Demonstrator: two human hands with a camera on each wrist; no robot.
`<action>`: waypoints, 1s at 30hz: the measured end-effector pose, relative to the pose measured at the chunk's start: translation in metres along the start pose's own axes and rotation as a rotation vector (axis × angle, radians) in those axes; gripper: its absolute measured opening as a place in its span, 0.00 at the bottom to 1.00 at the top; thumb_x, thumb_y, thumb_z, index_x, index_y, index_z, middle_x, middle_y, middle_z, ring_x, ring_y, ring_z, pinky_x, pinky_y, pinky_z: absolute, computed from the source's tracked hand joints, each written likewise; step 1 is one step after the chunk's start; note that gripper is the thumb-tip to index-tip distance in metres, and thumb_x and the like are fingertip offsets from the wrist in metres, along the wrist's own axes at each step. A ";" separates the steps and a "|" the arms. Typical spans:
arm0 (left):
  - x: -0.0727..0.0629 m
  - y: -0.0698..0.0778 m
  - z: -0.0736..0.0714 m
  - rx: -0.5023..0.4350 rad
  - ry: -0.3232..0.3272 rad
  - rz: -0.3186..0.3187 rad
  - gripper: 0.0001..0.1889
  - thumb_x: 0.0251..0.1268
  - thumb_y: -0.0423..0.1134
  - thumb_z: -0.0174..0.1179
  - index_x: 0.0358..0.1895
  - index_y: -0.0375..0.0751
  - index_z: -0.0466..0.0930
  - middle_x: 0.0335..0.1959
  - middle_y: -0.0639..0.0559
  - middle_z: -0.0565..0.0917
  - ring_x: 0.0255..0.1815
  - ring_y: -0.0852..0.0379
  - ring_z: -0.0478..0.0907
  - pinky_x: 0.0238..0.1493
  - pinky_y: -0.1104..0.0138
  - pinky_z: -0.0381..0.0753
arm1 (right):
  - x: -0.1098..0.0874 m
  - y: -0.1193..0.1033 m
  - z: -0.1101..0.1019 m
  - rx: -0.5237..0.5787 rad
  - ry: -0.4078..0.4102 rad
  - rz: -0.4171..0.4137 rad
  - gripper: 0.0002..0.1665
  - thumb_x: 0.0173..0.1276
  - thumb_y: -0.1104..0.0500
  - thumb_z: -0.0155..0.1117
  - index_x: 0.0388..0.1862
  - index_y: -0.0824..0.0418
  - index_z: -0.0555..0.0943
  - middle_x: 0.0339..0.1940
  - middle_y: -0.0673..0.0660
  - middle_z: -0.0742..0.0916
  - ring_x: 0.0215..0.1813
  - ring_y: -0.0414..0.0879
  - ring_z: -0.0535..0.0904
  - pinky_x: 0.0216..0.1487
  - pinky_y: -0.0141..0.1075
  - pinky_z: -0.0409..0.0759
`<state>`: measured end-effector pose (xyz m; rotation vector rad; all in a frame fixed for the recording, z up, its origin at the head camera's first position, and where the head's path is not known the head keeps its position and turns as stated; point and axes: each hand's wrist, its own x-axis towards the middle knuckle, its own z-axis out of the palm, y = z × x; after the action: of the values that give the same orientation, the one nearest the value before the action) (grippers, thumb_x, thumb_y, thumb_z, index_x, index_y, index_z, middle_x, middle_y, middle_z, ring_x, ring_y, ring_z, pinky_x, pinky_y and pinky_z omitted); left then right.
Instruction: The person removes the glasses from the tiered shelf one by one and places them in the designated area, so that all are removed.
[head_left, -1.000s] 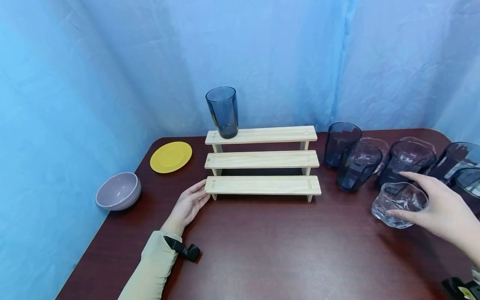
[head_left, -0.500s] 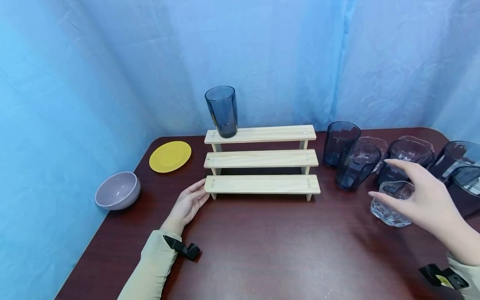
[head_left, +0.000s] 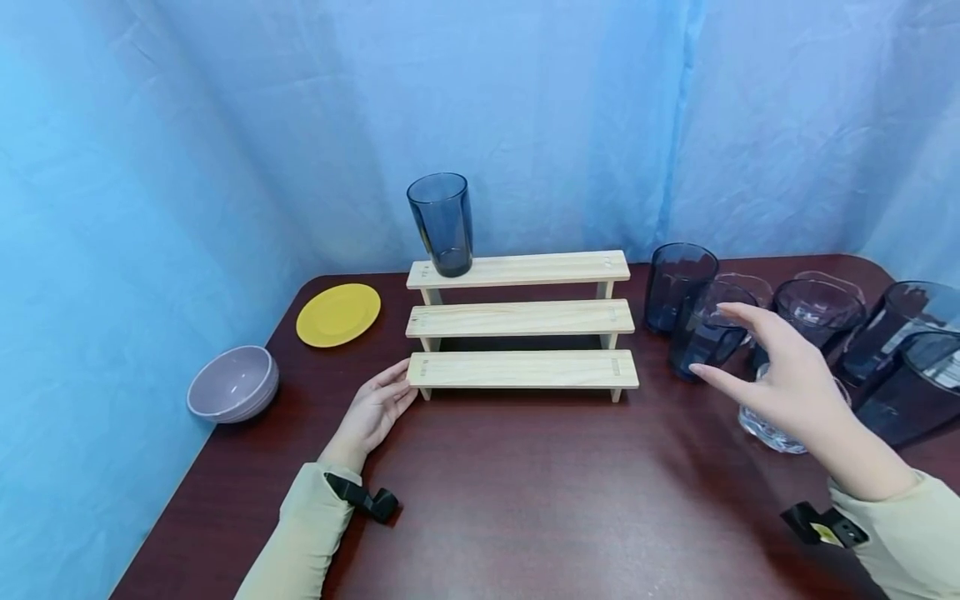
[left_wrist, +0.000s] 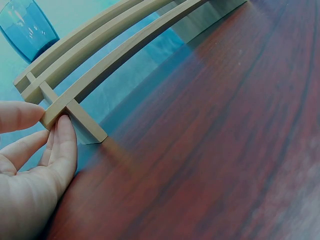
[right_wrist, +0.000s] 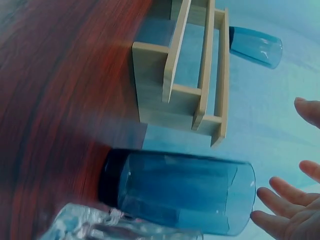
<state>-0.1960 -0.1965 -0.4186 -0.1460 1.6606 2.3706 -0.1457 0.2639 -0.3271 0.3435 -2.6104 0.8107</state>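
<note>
A three-tier wooden stand (head_left: 525, 369) rises in steps on the table. My left hand (head_left: 373, 410) pinches the left end of its lowest shelf, thumb above and fingers below in the left wrist view. On the top shelf's left end stands a dark blue glass tumbler (head_left: 444, 223). My right hand (head_left: 787, 375) is spread wide, thumb apart from the fingers, with nothing between them. It hovers beside another blue tumbler (right_wrist: 185, 192), fingertips close to the rim in the right wrist view. Partly hidden under that hand is a clear wavy glass (head_left: 772, 432).
Several more blue tumblers (head_left: 678, 287) and clear glasses crowd the table's right side. A yellow plate (head_left: 338, 315) lies at the back left, and lilac stacked bowls (head_left: 234, 385) sit near the left edge. Blue cloth (head_left: 540, 117) hangs behind the table.
My right hand has left the clear glass and moved left and slightly up toward the blue tumbler. The left hand stays at the stand.
</note>
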 end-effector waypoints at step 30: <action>0.001 -0.001 -0.001 -0.011 -0.003 -0.009 0.29 0.71 0.24 0.38 0.74 0.34 0.48 0.71 0.40 0.56 0.47 0.69 0.77 0.50 0.76 0.74 | 0.061 -0.064 0.052 0.342 -0.015 -0.079 0.38 0.55 0.60 0.73 0.63 0.66 0.69 0.59 0.66 0.77 0.65 0.59 0.71 0.65 0.51 0.66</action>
<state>-0.1970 -0.1965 -0.4201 -0.1510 1.6420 2.3732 -0.1935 0.1752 -0.3097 0.5440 -2.4486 1.2319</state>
